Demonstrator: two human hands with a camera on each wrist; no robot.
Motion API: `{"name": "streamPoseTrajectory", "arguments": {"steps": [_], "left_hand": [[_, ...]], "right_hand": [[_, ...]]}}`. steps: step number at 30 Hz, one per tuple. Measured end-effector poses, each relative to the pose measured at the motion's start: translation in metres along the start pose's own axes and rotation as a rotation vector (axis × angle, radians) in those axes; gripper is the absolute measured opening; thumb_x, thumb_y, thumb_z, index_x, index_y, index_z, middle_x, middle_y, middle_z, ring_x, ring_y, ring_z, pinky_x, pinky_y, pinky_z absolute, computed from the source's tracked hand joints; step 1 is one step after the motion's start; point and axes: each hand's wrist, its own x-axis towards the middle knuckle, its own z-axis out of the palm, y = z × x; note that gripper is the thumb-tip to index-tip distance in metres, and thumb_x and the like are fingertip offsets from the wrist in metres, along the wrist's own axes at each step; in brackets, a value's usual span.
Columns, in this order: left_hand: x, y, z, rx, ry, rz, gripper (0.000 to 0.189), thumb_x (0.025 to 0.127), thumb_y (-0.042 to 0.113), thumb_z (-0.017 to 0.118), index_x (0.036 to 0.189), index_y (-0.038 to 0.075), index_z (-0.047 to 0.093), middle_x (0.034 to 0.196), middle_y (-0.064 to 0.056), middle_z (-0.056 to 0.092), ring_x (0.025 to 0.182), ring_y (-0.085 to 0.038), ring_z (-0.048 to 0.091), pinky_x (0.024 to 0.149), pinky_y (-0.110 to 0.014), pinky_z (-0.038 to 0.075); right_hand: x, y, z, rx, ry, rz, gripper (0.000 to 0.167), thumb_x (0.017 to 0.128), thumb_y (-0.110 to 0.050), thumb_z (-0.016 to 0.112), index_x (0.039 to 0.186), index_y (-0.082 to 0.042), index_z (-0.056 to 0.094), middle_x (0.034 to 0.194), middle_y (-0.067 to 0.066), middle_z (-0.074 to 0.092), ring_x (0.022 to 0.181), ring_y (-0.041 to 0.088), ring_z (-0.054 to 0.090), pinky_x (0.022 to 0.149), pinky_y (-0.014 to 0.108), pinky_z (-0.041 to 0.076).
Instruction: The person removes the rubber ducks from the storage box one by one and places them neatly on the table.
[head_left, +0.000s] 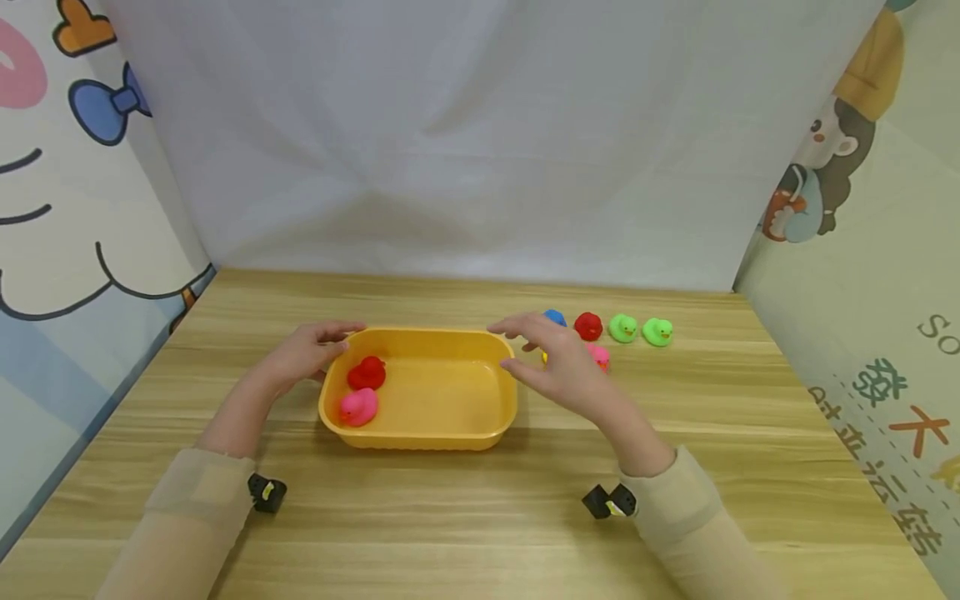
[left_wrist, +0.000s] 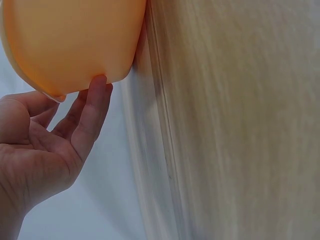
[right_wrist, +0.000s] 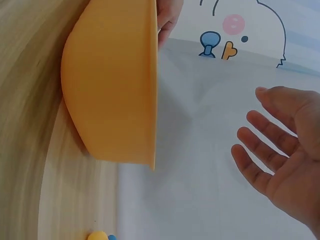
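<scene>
A yellow plastic tub (head_left: 431,437) sits on the wooden table, with a red rubber duck (head_left: 367,373) and a pink rubber duck (head_left: 358,407) in its left end. My left hand (head_left: 303,358) is at the tub's left end. In the left wrist view, the fingertips (left_wrist: 100,80) touch the outer wall below the rim and the thumb side lies by the rim. My right hand (head_left: 558,362) hovers off the tub's right end, fingers spread and slightly bent. Nothing is in its palm in the right wrist view, where it is apart from the tub wall (right_wrist: 112,85).
Right of the tub, partly behind my right hand, stand more rubber ducks: a blue one (head_left: 555,317), a red one (head_left: 588,326), two green ones (head_left: 622,327), a pink one (head_left: 600,357) and a partly hidden yellow one. A white cloth (head_left: 465,167) hangs behind the table.
</scene>
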Motion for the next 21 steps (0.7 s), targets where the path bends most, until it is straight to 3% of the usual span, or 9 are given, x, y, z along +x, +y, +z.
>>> {"name": "streamPoseTrajectory", "arguments": {"steps": [21], "left_hand": [[-0.002, 0.002, -0.001, -0.004, -0.003, -0.003, 0.044, 0.101, 0.015, 0.041, 0.145, 0.009, 0.038, 0.144, -0.025, 0.036, 0.121, -0.040, 0.048, 0.080, -0.043, 0.056]], "right_hand": [[0.019, -0.020, 0.059, 0.071, -0.004, -0.047, 0.042, 0.086, -0.014, 0.070, 0.125, -0.005, 0.057, 0.120, 0.005, 0.063, 0.103, 0.018, 0.059, 0.081, 0.033, 0.054]]}}
